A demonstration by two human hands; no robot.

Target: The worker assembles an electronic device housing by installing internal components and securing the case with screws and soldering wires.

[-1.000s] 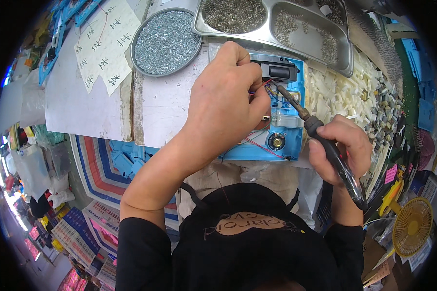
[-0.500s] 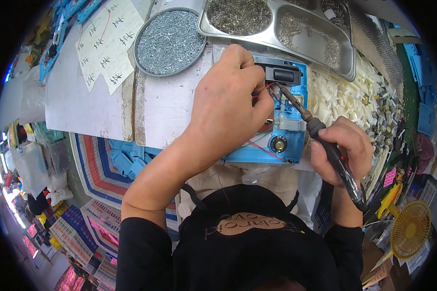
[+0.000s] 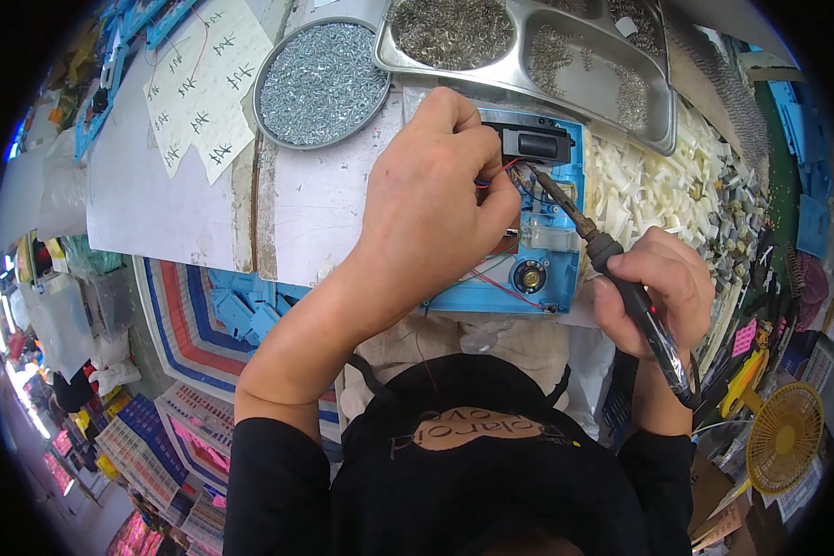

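Observation:
A blue plastic housing [image 3: 491,298] lies on the worktop in front of me, with a black module [image 3: 539,145] at its far end and a small round speaker [image 3: 530,276] at its near end. Thin red and blue wires [image 3: 511,165] run out beside the black module. My left hand [image 3: 443,190] is over the housing's left side, thumb and fingers pinched on these wires. In my right hand [image 3: 663,287] is a black-handled soldering iron [image 3: 632,295], its tip pointing up and left into the housing by the wires. Whether the tip touches them I cannot tell.
A round tray of small screws [image 3: 322,83] sits at the far left of the housing. Behind it stands a steel compartment tray [image 3: 653,134] of small metal parts. White plastic pieces [image 3: 653,190] are heaped on the right. A yellow fan [image 3: 783,435] is at lower right.
The soldering iron's tip has shifted slightly within the housing, staying near the wires. My left hand keeps its pinch and has moved very little.

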